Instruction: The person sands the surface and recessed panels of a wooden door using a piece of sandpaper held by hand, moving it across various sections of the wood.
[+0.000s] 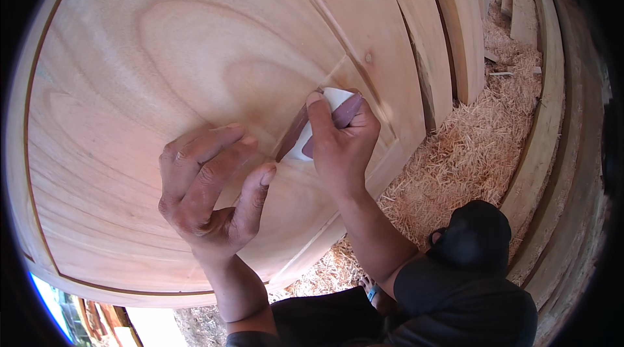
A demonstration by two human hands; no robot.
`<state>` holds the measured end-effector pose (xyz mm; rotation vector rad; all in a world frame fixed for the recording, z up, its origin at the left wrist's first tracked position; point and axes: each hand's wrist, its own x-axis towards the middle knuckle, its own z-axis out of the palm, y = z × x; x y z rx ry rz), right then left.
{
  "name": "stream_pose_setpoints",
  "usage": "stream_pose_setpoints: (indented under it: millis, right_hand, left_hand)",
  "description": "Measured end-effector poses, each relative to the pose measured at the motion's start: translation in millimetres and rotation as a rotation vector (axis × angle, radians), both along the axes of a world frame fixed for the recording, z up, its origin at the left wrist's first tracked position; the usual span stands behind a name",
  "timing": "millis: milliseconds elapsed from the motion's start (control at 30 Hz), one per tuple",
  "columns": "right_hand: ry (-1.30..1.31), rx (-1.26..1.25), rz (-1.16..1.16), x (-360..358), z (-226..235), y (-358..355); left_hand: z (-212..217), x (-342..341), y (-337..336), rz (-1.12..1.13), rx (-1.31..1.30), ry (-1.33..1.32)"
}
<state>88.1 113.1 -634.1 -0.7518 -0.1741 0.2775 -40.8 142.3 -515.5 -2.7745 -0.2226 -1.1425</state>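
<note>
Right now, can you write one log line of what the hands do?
left hand: flat on wood panel | right hand: presses folded sandpaper on panel groove | floor: wood shavings

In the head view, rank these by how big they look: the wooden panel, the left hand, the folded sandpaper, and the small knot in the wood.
Largest to smallest, as they look in the head view:
1. wooden panel, filling most of the picture
2. left hand, though nearness to the camera may enlarge it
3. folded sandpaper, partly covered by the right hand
4. knot

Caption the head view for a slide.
Right hand presses folded sandpaper against a raised wooden panel; left hand rests flat beside it, above wood shavings.
</note>
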Motion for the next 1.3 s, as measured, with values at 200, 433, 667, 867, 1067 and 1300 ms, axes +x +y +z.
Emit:
stream_pose_setpoints:
  millis: [200,433,667,867,1067,1300]
  right_hand:
    - [-0.044,0.028,-0.031,-17.1,0.0,1.4]
    - [0.04,0.036,-0.008,-4.9,0.3,2.0]
    - [-0.001,-0.005,-0.018,-25.1,-5.7,1.8]
    - [-0.005,-0.017,0.01,-15.4,1.3,-2.9]
    - [0.093,0.019,0.116,-24.9,-4.4,-11.7]
    - [-0.013,-0.036,-0.161,26.3,-11.4,9.5]
  left_hand:
    - [3.0,0.3,-1.1,-0.021,-0.018,-0.05]
    - [7.3,-6.5,0.3,-0.002,-0.012,-0.039]
    - [2.7,-6.6,-2.8,-0.006,-0.019,-0.016]
    - [1.8,-11.6,-1.2,0.04,0.011,-0.044]
    - [-0.1,-4.9,-1.8,0.055,0.039,-0.018]
    - [3.5,-14.8,0.8,0.018,-0.007,-0.022]
